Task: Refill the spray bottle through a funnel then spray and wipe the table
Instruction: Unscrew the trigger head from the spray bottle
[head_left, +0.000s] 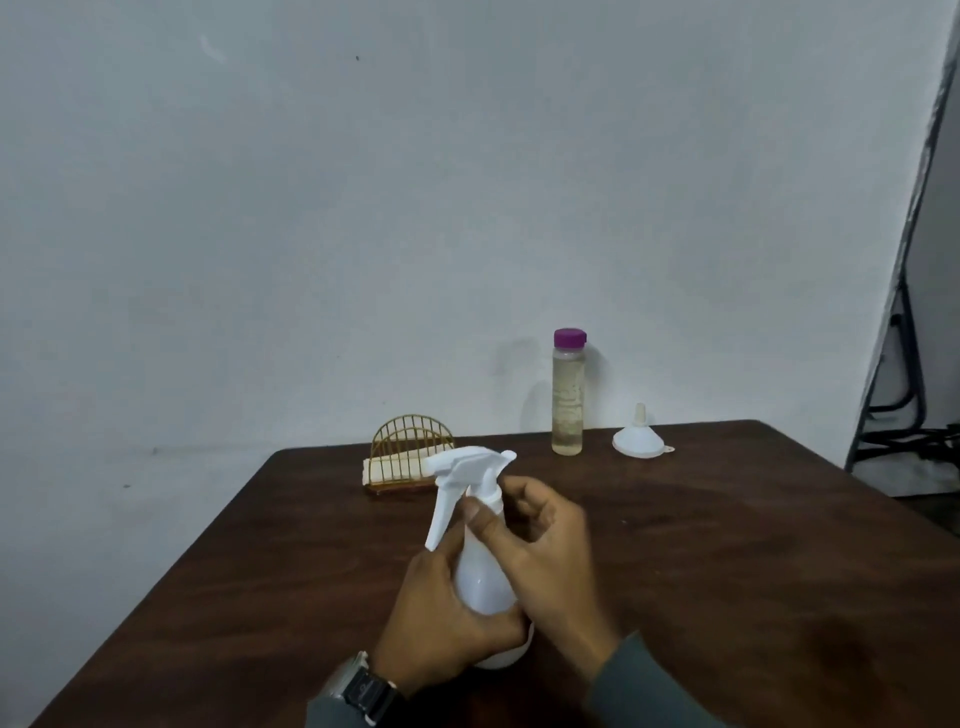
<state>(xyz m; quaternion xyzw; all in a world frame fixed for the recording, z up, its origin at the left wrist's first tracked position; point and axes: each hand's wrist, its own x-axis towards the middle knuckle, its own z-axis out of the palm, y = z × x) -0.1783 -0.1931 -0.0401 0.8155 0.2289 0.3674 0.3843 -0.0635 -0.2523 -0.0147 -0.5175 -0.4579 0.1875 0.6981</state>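
A white spray bottle (480, 574) stands near the front middle of the dark wooden table (727, 545), its trigger head pointing left. My left hand (441, 618) wraps round the bottle's lower body. My right hand (545, 551) has thumb and fingers on the collar just under the trigger head. At the back of the table stands a tall clear bottle (568, 395) with a purple cap, holding pale liquid. To its right a white funnel (639, 439) sits upside down, spout up.
A gold wire napkin holder (410, 457) with white napkins stands at the back left of the table, against a plain wall. A dark metal frame (904, 395) stands off the table's right side. The table's left edge runs diagonally toward me.
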